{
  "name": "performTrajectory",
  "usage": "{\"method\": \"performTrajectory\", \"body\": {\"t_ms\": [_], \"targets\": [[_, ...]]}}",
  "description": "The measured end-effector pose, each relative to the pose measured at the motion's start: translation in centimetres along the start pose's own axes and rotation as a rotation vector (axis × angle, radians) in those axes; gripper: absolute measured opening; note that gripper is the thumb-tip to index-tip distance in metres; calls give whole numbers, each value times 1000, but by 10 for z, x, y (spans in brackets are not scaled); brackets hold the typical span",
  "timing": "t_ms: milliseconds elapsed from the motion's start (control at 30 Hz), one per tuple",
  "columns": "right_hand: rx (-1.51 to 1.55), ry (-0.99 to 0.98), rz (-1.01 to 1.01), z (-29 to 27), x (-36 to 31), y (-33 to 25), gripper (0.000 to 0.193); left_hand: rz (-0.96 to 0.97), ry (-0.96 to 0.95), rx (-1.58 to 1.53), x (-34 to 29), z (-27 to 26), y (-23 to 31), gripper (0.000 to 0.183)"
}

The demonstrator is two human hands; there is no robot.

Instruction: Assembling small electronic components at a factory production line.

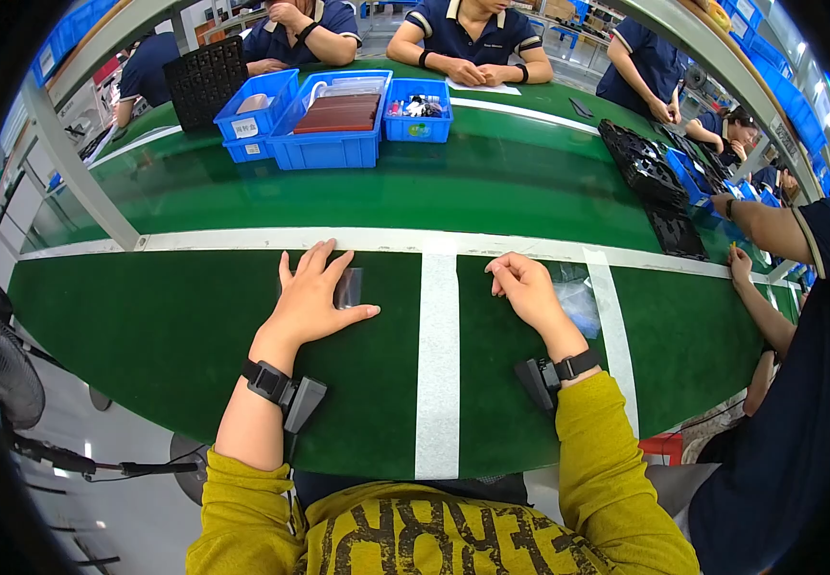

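On the green mat (357, 422), my left hand (311, 299) lies with its fingers spread. Partly beneath its fingers and thumb is a small clear plastic piece (354, 286), perhaps a film or bag. Across the white strip (439, 364), my right hand (528, 295) is closed, its fingers curled toward the thumb. Whatever it may hold is hidden. Just right of that hand, a clear plastic bag (580, 305) lies on the mat, with something bluish at its lower end. Each wrist wears a black strap with a dark grey device.
A white rail (377, 239) crosses beyond my hands. Past it stand blue bins (324, 151), one holding brown flat pieces. Black moulded trays (637, 163) lie at the right. Co-workers sit opposite; another person's arm (770, 230) reaches in at right. A fan (11, 359) stands left.
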State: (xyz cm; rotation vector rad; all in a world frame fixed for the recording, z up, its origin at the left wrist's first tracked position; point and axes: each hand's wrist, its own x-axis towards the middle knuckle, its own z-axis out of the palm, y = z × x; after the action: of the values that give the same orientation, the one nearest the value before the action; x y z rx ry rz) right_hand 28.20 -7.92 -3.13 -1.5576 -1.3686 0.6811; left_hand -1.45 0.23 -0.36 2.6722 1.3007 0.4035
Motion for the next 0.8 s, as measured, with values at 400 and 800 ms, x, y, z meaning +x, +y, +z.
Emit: {"method": "performTrajectory", "body": {"t_ms": [400, 800], "targets": [[-10, 2, -7, 0, 0, 0, 16, 15, -25, -19, -2, -5, 0, 81], [-3, -1, -8, -1, 0, 4, 15, -156, 21, -239, -4, -20, -37, 49]]}}
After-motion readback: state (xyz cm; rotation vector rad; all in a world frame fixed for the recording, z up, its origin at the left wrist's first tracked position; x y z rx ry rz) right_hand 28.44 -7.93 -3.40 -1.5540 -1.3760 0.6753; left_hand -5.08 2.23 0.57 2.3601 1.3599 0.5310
